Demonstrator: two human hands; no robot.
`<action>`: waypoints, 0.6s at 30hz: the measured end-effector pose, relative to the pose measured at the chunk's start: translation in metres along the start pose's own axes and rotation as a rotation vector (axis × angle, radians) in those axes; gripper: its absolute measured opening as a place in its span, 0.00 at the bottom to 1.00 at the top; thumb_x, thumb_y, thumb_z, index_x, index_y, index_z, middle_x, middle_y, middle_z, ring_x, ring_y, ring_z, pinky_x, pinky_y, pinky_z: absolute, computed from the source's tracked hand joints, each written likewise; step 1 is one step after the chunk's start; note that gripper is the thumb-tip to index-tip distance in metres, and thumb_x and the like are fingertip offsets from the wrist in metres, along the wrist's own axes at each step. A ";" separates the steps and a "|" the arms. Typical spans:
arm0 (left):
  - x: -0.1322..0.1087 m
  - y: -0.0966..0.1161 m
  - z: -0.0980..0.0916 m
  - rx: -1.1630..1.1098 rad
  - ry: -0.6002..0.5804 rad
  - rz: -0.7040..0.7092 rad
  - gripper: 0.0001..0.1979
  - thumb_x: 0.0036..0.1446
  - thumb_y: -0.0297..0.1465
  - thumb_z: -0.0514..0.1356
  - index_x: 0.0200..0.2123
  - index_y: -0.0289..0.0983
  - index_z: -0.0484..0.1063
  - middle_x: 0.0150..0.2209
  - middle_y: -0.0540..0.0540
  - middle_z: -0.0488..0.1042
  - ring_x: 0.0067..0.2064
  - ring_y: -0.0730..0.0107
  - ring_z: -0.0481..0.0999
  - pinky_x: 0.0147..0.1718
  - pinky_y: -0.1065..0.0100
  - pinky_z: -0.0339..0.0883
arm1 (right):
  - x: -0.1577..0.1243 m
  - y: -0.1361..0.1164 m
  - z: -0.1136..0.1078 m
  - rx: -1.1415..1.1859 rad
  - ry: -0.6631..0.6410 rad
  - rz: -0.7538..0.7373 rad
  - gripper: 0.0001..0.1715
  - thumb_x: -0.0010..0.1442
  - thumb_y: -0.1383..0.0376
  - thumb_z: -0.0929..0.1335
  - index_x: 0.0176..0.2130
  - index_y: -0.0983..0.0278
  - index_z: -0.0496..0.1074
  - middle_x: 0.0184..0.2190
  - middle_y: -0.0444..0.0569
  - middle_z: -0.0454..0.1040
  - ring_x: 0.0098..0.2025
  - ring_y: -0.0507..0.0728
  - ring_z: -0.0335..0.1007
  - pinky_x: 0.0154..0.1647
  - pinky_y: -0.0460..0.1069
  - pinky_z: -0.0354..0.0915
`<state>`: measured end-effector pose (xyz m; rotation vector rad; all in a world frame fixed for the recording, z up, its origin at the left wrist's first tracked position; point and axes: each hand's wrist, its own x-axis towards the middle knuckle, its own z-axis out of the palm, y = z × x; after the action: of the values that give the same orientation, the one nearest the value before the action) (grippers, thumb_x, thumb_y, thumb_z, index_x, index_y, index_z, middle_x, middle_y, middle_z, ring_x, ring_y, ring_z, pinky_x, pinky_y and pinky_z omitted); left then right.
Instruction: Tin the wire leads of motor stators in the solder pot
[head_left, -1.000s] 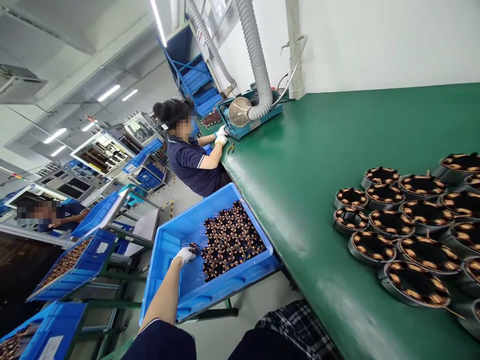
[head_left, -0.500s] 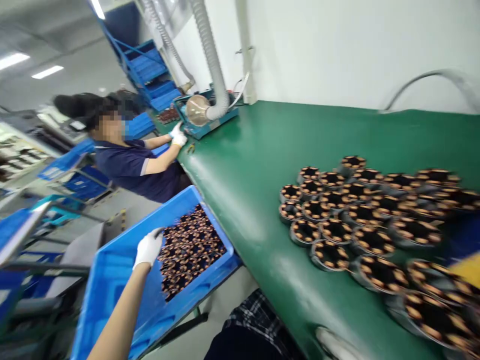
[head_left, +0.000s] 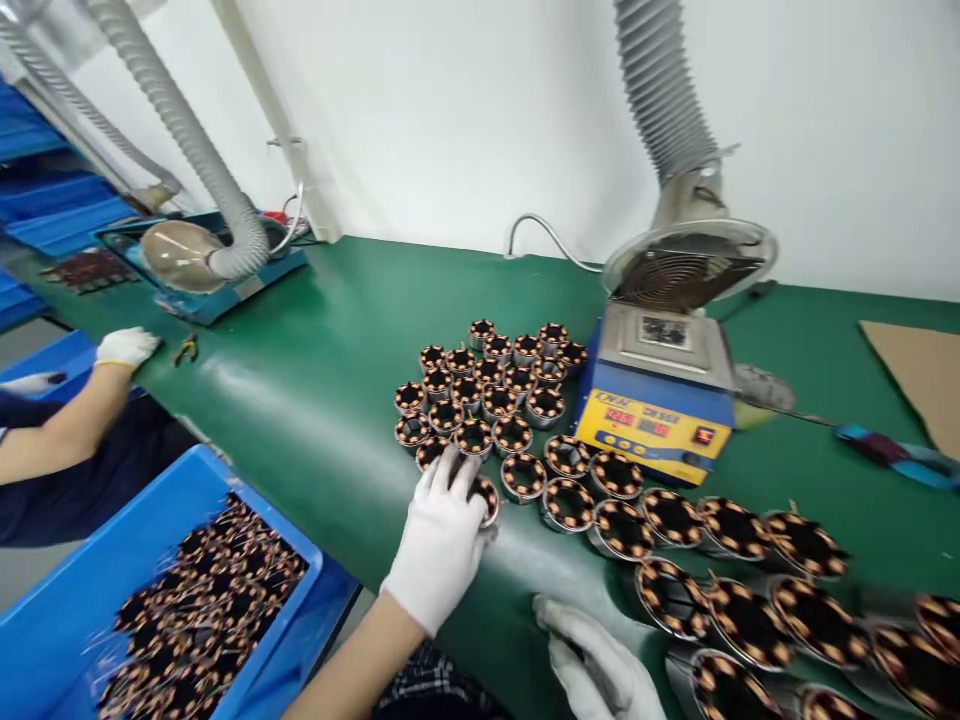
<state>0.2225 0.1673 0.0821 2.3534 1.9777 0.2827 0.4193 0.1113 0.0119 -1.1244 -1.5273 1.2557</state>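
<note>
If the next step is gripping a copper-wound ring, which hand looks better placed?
Likely the left hand: its fingers are up against a ring on the green bench. The right hand is farther off, its fingers apart from any ring.

White wall (head_left: 450, 130) behind — ribbed gray hose (head_left: 178, 118) above a teal machine (head_left: 274, 277) at left, small pliers (head_left: 185, 350) nearby; brown cardboard (head_left: 919, 375) far right.

Our white-gloved left hand (head_left: 439, 530) reaches over the near edge of a cluster of silver-walled rings with black-and-copper windings (head_left: 568, 505); its grip is hidden. Our white-gloved right hand (head_left: 600, 660) hangs loosely parted beside them. Behind them on our green table (head_left: 360, 320) stands a blue-and-yellow box-shaped machine (head_left: 656, 385). Left, a blue plastic bin (head_left: 75, 600) holds black-and-copper wound cores (head_left: 217, 600).
</note>
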 end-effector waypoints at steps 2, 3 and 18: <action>-0.011 0.011 0.002 -0.112 -0.094 0.030 0.10 0.47 0.31 0.66 0.36 0.38 0.73 0.57 0.38 0.67 0.60 0.42 0.61 0.55 0.42 0.59 | 0.002 -0.004 -0.001 0.261 0.152 0.200 0.15 0.56 0.58 0.70 0.44 0.57 0.76 0.45 0.53 0.76 0.48 0.63 0.72 0.49 0.54 0.70; -0.017 0.015 0.002 -0.183 -0.156 0.041 0.12 0.45 0.31 0.67 0.36 0.39 0.74 0.57 0.38 0.68 0.59 0.43 0.62 0.54 0.42 0.60 | 0.005 -0.008 -0.002 0.384 0.216 0.268 0.16 0.54 0.57 0.71 0.44 0.58 0.76 0.45 0.54 0.76 0.49 0.63 0.72 0.50 0.56 0.68; -0.016 0.044 0.010 -0.971 -0.382 -0.047 0.32 0.37 0.29 0.67 0.51 0.40 0.70 0.55 0.41 0.70 0.58 0.52 0.65 0.59 0.53 0.55 | 0.016 -0.041 0.011 1.225 0.069 0.543 0.22 0.48 0.60 0.75 0.44 0.60 0.74 0.40 0.48 0.76 0.42 0.56 0.72 0.47 0.52 0.65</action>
<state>0.2637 0.1441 0.0780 1.5754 1.2710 0.5737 0.3998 0.1201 0.0515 -0.6893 -0.1635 2.0267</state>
